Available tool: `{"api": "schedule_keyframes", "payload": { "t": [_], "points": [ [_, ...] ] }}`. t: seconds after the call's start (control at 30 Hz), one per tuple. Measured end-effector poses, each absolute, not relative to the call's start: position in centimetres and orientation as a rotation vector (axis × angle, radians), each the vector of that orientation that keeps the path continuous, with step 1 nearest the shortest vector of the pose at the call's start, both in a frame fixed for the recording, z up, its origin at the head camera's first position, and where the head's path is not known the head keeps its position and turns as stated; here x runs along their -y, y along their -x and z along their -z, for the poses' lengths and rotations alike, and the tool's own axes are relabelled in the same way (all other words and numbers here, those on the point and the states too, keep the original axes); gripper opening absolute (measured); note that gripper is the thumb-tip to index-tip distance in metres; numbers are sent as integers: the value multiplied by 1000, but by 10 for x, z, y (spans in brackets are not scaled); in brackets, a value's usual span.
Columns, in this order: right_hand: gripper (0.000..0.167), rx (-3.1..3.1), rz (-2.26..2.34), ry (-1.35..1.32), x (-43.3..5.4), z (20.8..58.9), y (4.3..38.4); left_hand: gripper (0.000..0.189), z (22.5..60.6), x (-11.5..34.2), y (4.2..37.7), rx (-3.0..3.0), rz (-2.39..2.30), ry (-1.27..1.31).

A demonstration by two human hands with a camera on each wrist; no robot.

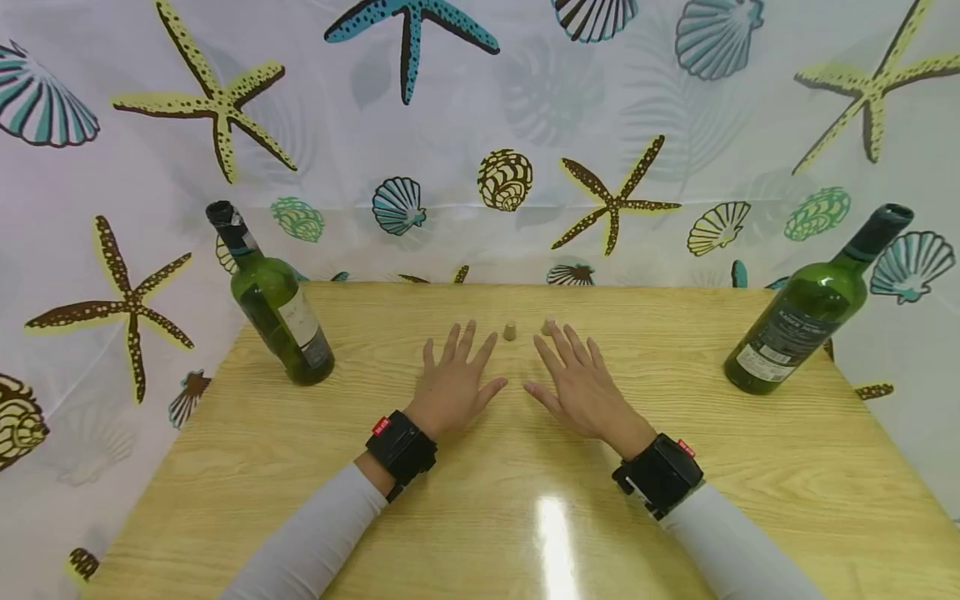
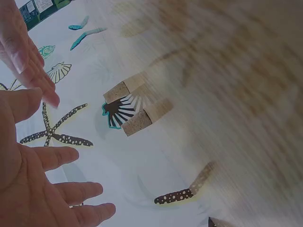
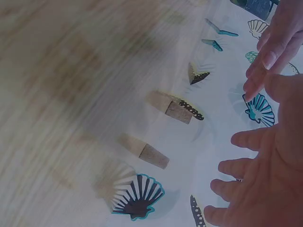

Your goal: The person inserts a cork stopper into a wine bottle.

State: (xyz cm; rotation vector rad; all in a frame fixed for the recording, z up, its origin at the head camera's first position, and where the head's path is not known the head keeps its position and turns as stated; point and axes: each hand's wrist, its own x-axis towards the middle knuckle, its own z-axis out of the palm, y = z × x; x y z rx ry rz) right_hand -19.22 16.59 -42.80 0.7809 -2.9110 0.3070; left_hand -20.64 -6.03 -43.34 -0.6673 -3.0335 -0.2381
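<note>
My left hand is spread palm down over the middle of the table, fingers straight and holding nothing. Beside it on the right, my right hand is spread the same way, the two thumbs pointing toward each other. Just beyond the fingertips stand two small corks. One cork is between the hands; the other cork is partly behind the right fingertips. Both wrist views show the corks upright and a short way apart. A green wine bottle stands upright at the left, and another green wine bottle stands upright at the right.
The light wooden table carries a bright glare streak near its front. A white curtain printed with starfish and shells hangs behind the table and down both sides. Each wrist wears a black camera strap.
</note>
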Motion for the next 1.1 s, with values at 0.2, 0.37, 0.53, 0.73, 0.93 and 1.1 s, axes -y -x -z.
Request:
{"api": "schedule_keyframes", "payload": {
  "t": [0.2,0.37,0.53,0.73,0.93,1.1],
  "points": [
    [70,2917,-323,-810,-167,432,194,70,434,59,209,3038,197,679],
    [70,2904,-335,-804,-167,426,193,68,427,61,208,3007,247,680],
    [72,2920,-315,-799,-167,420,192,66,420,65,206,3011,318,693],
    [70,2881,-352,-871,-155,414,193,64,418,80,201,3011,351,689],
    [60,2760,-416,-1008,-135,412,197,62,416,102,198,2965,377,660],
    [59,2718,-451,-1053,-119,402,202,60,404,121,198,2876,442,645]
  ]
}}
